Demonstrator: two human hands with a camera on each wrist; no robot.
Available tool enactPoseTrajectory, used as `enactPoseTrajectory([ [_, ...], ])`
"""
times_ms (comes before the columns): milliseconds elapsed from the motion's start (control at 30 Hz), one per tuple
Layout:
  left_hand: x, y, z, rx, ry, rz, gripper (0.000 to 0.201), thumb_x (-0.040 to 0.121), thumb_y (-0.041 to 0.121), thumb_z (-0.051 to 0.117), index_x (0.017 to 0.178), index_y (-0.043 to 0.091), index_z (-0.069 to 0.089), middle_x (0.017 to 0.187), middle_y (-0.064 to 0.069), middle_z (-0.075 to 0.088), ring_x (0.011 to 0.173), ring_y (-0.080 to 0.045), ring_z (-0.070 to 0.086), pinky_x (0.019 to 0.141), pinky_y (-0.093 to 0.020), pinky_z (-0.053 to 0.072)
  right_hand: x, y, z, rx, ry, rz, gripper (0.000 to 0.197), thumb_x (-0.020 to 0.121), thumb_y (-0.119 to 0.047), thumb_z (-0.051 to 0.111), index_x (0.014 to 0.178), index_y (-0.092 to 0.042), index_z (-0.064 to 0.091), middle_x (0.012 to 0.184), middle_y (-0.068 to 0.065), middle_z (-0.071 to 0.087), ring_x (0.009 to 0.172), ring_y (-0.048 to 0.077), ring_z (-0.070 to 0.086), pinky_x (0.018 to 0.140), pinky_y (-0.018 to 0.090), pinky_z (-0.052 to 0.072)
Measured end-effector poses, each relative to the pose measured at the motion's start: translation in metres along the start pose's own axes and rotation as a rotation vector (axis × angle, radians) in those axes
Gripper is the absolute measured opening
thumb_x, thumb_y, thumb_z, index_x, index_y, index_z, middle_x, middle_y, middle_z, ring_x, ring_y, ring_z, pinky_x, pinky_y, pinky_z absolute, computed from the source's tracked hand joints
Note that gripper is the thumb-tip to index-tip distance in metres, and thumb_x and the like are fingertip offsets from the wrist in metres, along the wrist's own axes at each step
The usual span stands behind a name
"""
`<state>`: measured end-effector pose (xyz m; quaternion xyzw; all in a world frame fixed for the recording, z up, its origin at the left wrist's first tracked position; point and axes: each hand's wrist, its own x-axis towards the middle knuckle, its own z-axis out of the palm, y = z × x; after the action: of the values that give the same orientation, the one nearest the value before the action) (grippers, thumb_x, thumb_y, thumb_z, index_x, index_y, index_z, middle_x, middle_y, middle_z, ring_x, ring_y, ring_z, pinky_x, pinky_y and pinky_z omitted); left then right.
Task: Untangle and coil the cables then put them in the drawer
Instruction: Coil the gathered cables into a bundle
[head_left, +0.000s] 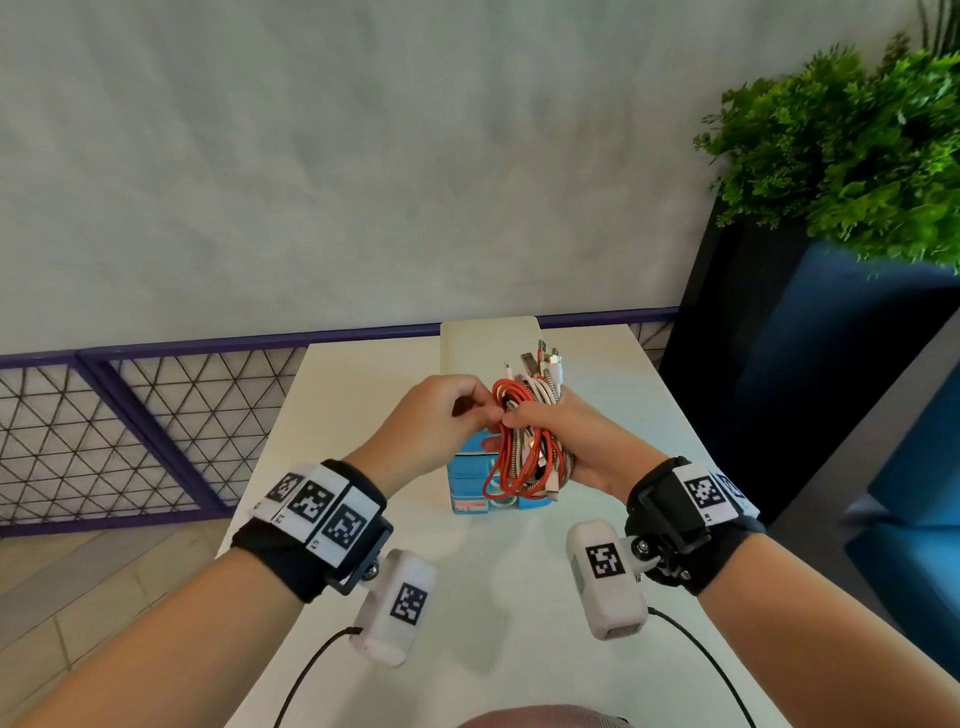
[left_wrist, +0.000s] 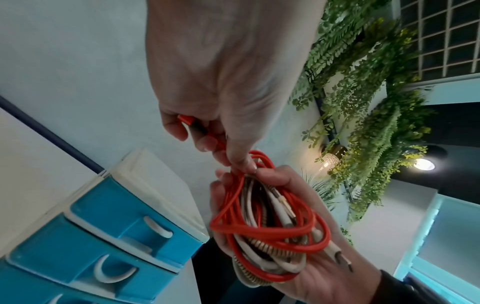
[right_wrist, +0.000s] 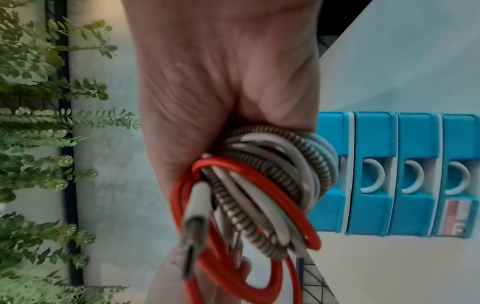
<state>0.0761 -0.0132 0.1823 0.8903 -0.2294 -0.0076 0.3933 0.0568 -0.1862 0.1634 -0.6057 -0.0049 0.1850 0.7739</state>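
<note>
A person stands at a white table (head_left: 363, 395), both hands raised over it. At nine o'clock of the scene's centre, the left hand (head_left: 431, 421) curls shut on the end of a red cable (left_wrist: 262, 224), pinching the red plug (left_wrist: 187, 121) between thumb and fingers. Just beside it, at three o'clock, the right hand (head_left: 582, 441) grasps a bundle of cables (head_left: 524, 441) in its palm: red loops mixed with white and braided beige ones, several plugs sticking up at twelve o'clock. The cables look light, soft and springy, likely to slip and uncoil unless held across all the loops at the middle; the plugs are the stiff parts, good for pulling one strand free. Directly beneath the hands, at six o'clock, sits a small blue drawer unit (head_left: 467, 478) with white handles. Its drawers (right_wrist: 371, 174) appear closed, so their contents cannot be seen. At two o'clock stands a green plant (head_left: 852, 156).
</note>
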Motion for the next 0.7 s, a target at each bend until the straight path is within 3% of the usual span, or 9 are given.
enactPoseTrajectory([
  [67,0.001,0.000,0.000,-0.026,0.034,-0.016,0.007,0.085,0.025,0.068,0.079,0.020,0.068,0.071,0.014,0.065,0.062,0.003,0.054,0.061,-0.016,0.041,0.000,0.001,0.000,0.009,-0.007,0.002,0.027,0.084,-0.003,0.063,0.111,-0.002,0.059,0.090,0.016,0.071,0.084,0.028,0.072,0.072,0.038,0.058],
  [167,0.002,-0.002,0.000,-0.042,0.060,-0.083,0.016,0.081,0.033,0.071,0.078,0.018,0.066,0.069,0.006,0.064,0.059,-0.006,0.054,0.060,-0.024,0.044,0.000,0.004,0.000,-0.081,0.011,-0.003,0.026,0.080,-0.007,0.067,0.104,-0.004,0.060,0.081,0.014,0.070,0.072,0.022,0.070,0.069,0.035,0.057],
  [267,0.000,-0.003,-0.004,-0.030,-0.013,-0.198,0.024,0.091,0.035,0.058,0.076,0.018,0.065,0.064,0.004,0.063,0.050,-0.009,0.054,0.054,-0.023,0.044,0.001,0.004,-0.001,-0.118,0.115,-0.023,0.018,0.085,-0.004,0.064,0.101,-0.007,0.055,0.075,0.011,0.066,0.064,0.017,0.068,0.067,0.033,0.059],
  [333,-0.003,-0.001,-0.006,-0.230,-0.070,-0.320,0.026,0.095,0.029,0.053,0.079,0.014,0.066,0.067,0.002,0.065,0.050,-0.008,0.056,0.053,-0.021,0.048,0.004,0.006,-0.005,-0.099,0.185,-0.048,0.017,0.086,-0.005,0.064,0.097,-0.009,0.052,0.076,0.012,0.063,0.060,0.015,0.067,0.062,0.032,0.059],
  [467,-0.010,0.010,-0.001,-0.652,-0.140,-0.496,0.019,0.095,0.022,0.054,0.089,0.010,0.068,0.077,0.000,0.074,0.063,-0.007,0.068,0.062,-0.021,0.056,0.010,0.012,-0.004,0.000,0.207,-0.076,0.023,0.084,-0.025,0.072,0.095,-0.014,0.055,0.078,0.010,0.065,0.069,0.023,0.068,0.067,0.037,0.057],
  [600,-0.011,0.017,0.006,-0.724,-0.122,-0.543,0.011,0.089,0.026,0.063,0.086,0.019,0.071,0.080,0.003,0.071,0.069,-0.006,0.065,0.064,-0.021,0.053,0.008,0.011,0.004,0.087,0.079,-0.119,0.034,0.082,-0.037,0.070,0.102,-0.017,0.052,0.076,0.003,0.069,0.072,0.021,0.070,0.066,0.034,0.056],
  [700,-0.011,0.017,0.007,-0.842,-0.075,-0.630,0.009,0.086,0.026,0.066,0.085,0.019,0.071,0.078,0.001,0.068,0.069,-0.008,0.060,0.060,-0.020,0.048,0.008,0.007,0.002,0.099,0.033,-0.090,0.043,0.075,-0.034,0.077,0.106,-0.015,0.054,0.084,0.006,0.070,0.083,0.025,0.071,0.075,0.038,0.055],
])
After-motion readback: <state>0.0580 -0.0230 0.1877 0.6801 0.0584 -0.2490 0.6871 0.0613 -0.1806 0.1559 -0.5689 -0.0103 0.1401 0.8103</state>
